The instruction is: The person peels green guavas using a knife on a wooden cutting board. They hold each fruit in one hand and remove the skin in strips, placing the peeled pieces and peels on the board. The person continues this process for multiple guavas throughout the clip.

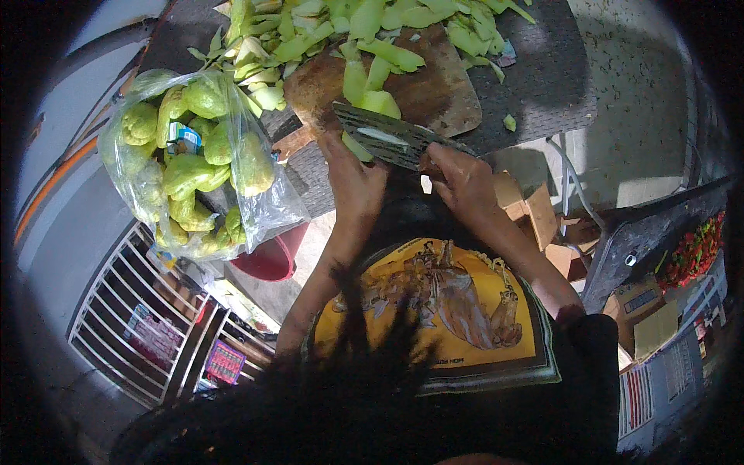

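My right hand [459, 174] grips the handle end of a broad cleaver-like knife [383, 135], its dark, streaked blade pointing to the upper left. My left hand [356, 174] is closed around a pale green piece [356, 146], probably a chayote, mostly hidden by the fingers and the blade. Just beyond the blade lies a worn wooden cutting board [430, 87] with green slices [381, 103] on it. Cut green pieces [302, 43] are heaped over the board's far side. To the left, a clear plastic bag [267, 203] holds several whole chayotes [189, 174] and a small blue-and-white packet [185, 137].
The dark woven-textured table [540, 87] bears the board. Below its near edge stand a red bucket [264, 258] at left and cardboard boxes [540, 215] at right. A white wire rack [133, 314] is at lower left; red chillies [694, 253] lie on a surface at far right.
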`<state>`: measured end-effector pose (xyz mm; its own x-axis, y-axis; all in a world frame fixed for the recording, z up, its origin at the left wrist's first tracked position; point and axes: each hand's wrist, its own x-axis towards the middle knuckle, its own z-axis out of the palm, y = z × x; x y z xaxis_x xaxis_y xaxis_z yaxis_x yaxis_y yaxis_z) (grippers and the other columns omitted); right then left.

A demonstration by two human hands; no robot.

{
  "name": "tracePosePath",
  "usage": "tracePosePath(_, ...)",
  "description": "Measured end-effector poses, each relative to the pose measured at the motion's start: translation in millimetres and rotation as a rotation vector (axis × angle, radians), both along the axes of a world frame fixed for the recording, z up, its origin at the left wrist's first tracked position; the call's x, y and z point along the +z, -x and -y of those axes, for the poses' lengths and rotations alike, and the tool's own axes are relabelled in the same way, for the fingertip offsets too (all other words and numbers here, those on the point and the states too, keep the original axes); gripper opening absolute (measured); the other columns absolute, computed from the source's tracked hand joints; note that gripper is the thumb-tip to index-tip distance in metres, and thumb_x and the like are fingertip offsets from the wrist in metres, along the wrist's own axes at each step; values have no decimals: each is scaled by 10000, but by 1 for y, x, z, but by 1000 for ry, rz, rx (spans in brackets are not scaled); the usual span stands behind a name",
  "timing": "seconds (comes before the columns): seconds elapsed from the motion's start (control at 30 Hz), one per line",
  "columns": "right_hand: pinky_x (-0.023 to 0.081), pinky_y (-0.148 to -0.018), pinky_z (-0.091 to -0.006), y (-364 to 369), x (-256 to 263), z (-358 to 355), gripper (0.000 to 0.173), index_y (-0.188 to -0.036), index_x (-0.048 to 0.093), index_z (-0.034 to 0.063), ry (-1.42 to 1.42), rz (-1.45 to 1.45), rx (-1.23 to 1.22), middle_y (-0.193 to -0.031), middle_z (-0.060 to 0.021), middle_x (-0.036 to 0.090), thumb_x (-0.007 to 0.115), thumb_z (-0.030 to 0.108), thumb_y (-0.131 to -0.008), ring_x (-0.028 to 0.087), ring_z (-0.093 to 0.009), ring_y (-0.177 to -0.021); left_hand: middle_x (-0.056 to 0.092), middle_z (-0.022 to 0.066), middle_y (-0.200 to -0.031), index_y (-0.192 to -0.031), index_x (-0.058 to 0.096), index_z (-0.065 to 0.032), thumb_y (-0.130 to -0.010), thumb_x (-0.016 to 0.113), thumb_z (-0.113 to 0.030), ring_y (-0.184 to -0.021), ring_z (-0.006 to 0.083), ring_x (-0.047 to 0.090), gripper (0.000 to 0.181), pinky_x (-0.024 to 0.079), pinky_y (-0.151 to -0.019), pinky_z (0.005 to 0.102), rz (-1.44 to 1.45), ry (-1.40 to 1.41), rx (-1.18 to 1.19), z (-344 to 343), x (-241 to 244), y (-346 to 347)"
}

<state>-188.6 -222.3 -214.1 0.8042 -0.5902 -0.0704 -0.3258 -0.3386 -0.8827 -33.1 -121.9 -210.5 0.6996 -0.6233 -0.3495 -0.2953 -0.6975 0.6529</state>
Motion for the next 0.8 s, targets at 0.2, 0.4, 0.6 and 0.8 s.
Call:
tracePosePath(0.2, 472, -648, -414, 3, 10, -5, 311, -862, 478, 44, -68, -139, 115, -808, -135, 594, 696, -25, -652, 614, -357, -776, 449, 222, -1131, -1190, 390, 5, -751, 687, -106, -1049, 398, 543, 542, 442, -887, 423, -24, 233, 1, -6, -8, -1)
tracePosePath(0.4, 490, -643, -447, 0, 14, 2, 303, -935, 493, 71, -19, -171, 170, -804, -138, 608, 676, 8, -702, 622, -359, -783, 453, 224, -1154, -1191, 379, 14, -748, 687, -109, -1039, 382, 554, 554, 444, -889, 410, -37, 203, 4, -3, -4, -3)
tracePosePath(0.6, 496, -635, -449, -15, 10, 8, 312, -950, 488, 62, 49, -169, 146, -821, -159, 618, 676, 14, -705, 626, -370, -794, 427, 235, -1072, -1163, 361, 48, -722, 720, -161, -981, 426, 519, 607, 433, -859, 467, -29, 263, -22, 0, -3, -11)
tracePosePath(0.8, 508, -706, -448, -21, -26, 14, 425, -1091, 527, 46, -111, -252, 58, -893, -187, 651, 717, 55, -711, 627, -393, -870, 400, 246, -1041, -1105, 365, 59, -717, 751, -172, -974, 442, 467, 594, 407, -828, 495, 115, 82, -71, 6, 10, -4)
